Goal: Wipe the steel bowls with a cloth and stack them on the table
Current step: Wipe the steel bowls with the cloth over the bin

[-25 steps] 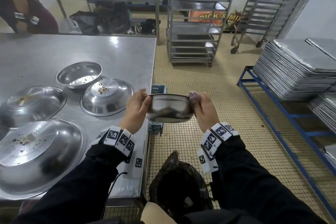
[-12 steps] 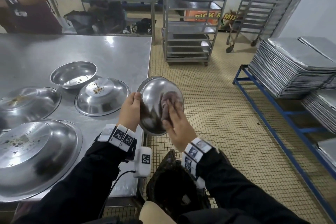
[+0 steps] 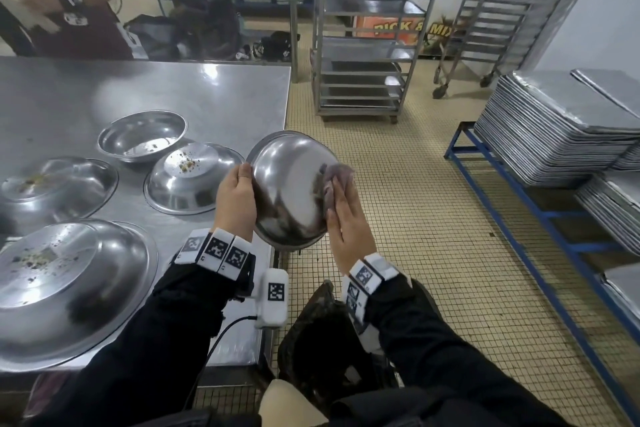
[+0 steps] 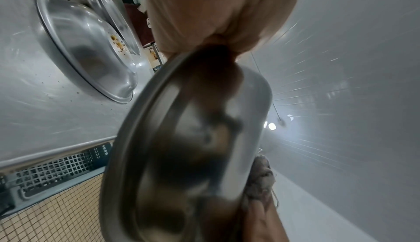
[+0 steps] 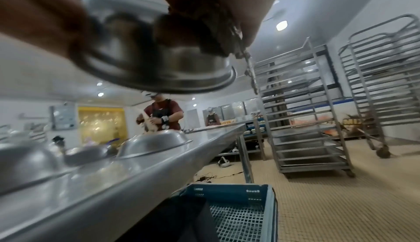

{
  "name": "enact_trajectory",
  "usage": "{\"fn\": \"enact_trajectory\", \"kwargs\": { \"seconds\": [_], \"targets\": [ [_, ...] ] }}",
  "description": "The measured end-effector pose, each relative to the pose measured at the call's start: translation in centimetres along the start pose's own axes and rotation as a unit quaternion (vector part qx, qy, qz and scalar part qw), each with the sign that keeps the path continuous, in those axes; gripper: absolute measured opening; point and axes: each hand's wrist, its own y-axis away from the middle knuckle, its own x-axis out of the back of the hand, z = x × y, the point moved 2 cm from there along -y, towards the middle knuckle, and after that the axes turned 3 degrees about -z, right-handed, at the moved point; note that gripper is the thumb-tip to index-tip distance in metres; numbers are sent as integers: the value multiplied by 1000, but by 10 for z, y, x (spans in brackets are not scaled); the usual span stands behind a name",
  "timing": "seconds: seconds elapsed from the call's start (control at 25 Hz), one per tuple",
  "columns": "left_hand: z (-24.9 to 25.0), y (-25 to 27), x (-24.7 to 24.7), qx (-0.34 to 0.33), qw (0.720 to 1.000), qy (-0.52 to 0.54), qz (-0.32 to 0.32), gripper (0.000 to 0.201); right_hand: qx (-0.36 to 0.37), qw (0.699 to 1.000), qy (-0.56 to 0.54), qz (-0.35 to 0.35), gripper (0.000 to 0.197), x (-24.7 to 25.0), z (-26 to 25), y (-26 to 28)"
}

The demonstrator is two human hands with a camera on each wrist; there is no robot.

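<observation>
An orange sign behind the wheeled steel racks carries yellow lettering that reads "PICK & MIX", partly crossed by the rack bars. The black-and-white square markers on the wristbands show patterns, no readable words.

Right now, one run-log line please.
left hand grips tilted round steel bowl | right hand presses crumpled purplish cloth on its outside | unstacked

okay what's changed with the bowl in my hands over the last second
The held bowl has been tipped from level to on edge, its outside facing you. The right hand moved from the rim onto that outside, pressing the cloth flat. The left hand still grips the rim; the table's bowls haven't moved.
</observation>
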Motion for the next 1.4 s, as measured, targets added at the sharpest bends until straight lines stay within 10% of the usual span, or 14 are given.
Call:
{"fn": "enact_trajectory", "kwargs": {
  "seconds": [0.2,0.52,0.84,1.04,1.24,1.4],
  "targets": [
    [-4,6,-6,4,1000,1,-18,27,49,998,-19,27,55,-19,-49,-6],
    [-7,0,2,49,998,50,-7,28,-122,979,-160,37,46,9,-9,-29],
    [-17,1,0,30,999,8,-22,28,68,996,-21,52,55,-24,-43,-15],
    [-8,6,7,-16,997,-59,-41,33,-6,995,-57,86,44,8,-26,-49],
    [-3,9,10,-92,982,-150,-64,32,77,994,-17,78,44,3,-38,-39],
    [-6,5,15,-81,988,-122,-55,35,-139,979,-106,102,39,6,-26,-34]
  ]
}}
